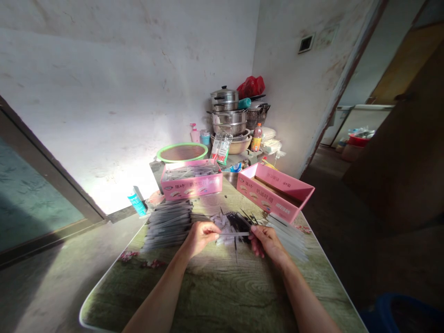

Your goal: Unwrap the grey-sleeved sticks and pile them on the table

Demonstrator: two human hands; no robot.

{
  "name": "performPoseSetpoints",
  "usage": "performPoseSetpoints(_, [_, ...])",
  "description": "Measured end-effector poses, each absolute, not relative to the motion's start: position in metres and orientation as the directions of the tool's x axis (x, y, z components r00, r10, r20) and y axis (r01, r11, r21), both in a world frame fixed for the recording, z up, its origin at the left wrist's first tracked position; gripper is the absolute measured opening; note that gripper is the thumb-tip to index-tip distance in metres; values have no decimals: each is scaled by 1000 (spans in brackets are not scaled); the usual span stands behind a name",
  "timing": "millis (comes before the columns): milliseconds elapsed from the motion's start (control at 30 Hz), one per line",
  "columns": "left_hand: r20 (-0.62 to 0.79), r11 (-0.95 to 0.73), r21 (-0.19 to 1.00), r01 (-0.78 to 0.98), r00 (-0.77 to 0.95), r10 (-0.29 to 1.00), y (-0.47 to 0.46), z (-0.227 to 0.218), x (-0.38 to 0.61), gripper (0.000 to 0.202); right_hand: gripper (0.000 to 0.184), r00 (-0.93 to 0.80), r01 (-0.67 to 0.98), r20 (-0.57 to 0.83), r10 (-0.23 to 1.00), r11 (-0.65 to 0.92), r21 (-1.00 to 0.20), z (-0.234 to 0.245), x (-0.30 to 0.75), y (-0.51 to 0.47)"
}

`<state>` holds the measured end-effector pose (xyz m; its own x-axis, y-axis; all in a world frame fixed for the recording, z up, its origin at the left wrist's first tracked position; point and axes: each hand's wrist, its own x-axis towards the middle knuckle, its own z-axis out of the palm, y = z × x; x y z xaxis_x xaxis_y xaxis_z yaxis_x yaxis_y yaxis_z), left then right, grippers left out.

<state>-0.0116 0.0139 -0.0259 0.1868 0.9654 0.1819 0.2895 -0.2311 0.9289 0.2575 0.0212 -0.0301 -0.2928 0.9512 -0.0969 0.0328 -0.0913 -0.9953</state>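
My left hand (pixel 203 237) pinches one end of a thin translucent tube (pixel 233 234). At its other end, my right hand (pixel 267 239) grips it between thumb and finger. Under and behind the tube lies a loose heap of short white pieces (pixel 225 222) and thin black sticks (pixel 239 221). To the left of my left hand is a wide pile of long greyish tubes (pixel 166 224). Beyond my right hand, a second bundle of clear tubes (pixel 287 236) lies slanted on the wooden-patterned table (pixel 222 286).
A pink box (pixel 192 188) filled with tubes stands at the back left. Another pink box (pixel 274 199) at the back right shows its brown bottom. Behind them are a green-rimmed round sieve (pixel 182 152), stacked steel pots (pixel 227 120) and an orange bottle (pixel 256 138).
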Motion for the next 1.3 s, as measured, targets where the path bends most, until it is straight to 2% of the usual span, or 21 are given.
performPoseSetpoints(333, [162,-211,937,279,190,968,16,-33,-14,16,45,-316,22,-64,946,-60,-998,-32,259,22])
performPoseSetpoints(500, [139,-185,951,249,190,972,21,-42,-17,16,49,-309,99,-105,945,-77,-992,-32,258,23])
performPoseSetpoints(667, [135,-182,953,243,198,971,21,-42,-17,14,40,-329,68,-95,939,-77,-995,-31,260,24])
performPoseSetpoints(867, [131,-182,951,250,208,969,20,-38,-18,9,45,-328,103,-107,939,-77,-992,-32,259,24])
performPoseSetpoints(1000, [125,-175,951,253,203,971,19,-36,-18,10,40,-336,58,-93,937,-78,-995,-31,259,24])
performPoseSetpoints(1300, [141,-198,944,266,218,966,17,-33,-15,11,43,-326,74,-90,941,-70,-995,-31,260,23])
